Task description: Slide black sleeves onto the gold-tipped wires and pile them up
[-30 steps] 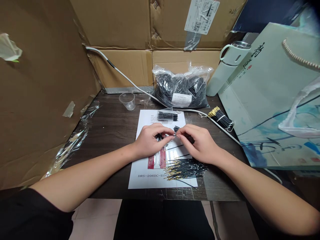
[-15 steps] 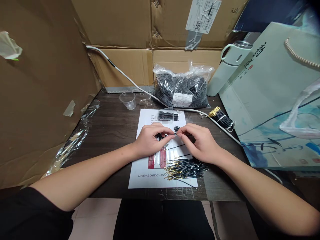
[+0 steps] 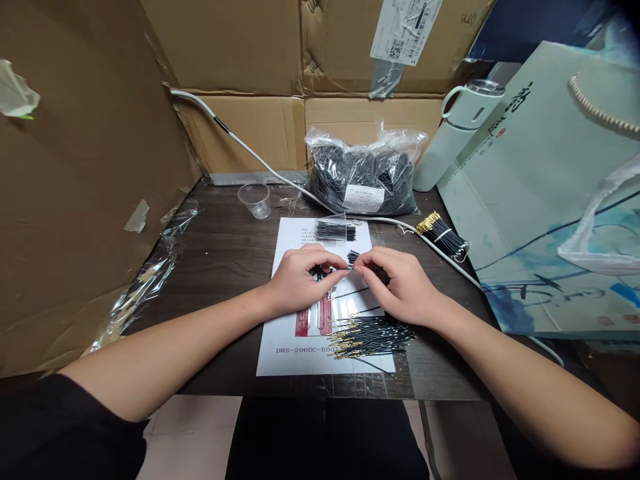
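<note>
My left hand (image 3: 311, 279) and my right hand (image 3: 400, 283) meet fingertip to fingertip above a printed paper sheet (image 3: 285, 327). Both are closed in a pinch on a thin black wire (image 3: 351, 268), mostly covered by the fingers. Below them lies a loose pile of black wires (image 3: 377, 337) with gold-coloured terminals at their left ends. A few single wires rest between the pile and the hands. Just behind the right fingertips, a small cluster of short black pieces (image 3: 353, 256) shows in part. Further back, a clear box (image 3: 333, 229) holds more short black pieces.
At the back sits a clear bag (image 3: 363, 177) of black parts, with a plastic cup (image 3: 256, 202) to its left. A tied wire bundle (image 3: 444, 235), a pale bottle (image 3: 453, 143) and a paper bag (image 3: 565, 200) stand right. A white cable (image 3: 260, 160) crosses the table. Cardboard walls surround it.
Both hands keep almost the same place and the same pinch. The view has shifted very slightly; nothing else visibly moves.
</note>
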A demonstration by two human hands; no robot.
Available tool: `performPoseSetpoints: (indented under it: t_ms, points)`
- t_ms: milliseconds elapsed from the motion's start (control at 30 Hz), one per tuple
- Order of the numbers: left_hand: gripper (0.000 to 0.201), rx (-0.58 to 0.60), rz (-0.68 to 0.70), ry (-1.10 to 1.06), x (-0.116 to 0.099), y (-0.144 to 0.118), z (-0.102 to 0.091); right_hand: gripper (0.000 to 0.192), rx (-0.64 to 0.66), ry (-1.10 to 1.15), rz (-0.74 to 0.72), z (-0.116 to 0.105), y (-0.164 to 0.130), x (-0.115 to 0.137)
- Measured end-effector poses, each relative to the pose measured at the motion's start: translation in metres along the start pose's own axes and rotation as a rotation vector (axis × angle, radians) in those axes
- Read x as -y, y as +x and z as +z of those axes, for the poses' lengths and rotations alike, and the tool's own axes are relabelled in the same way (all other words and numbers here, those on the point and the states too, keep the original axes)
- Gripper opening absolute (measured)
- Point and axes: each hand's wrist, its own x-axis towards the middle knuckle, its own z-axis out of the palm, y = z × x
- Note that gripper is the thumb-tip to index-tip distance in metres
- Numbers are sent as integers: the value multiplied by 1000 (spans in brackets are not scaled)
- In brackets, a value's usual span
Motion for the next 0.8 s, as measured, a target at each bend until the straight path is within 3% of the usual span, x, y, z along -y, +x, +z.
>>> performPoseSetpoints:
  t_ms: [800]
  points:
    - [4, 2, -4, 16, 1, 0, 1, 14, 27, -9, 3, -2, 1, -3]
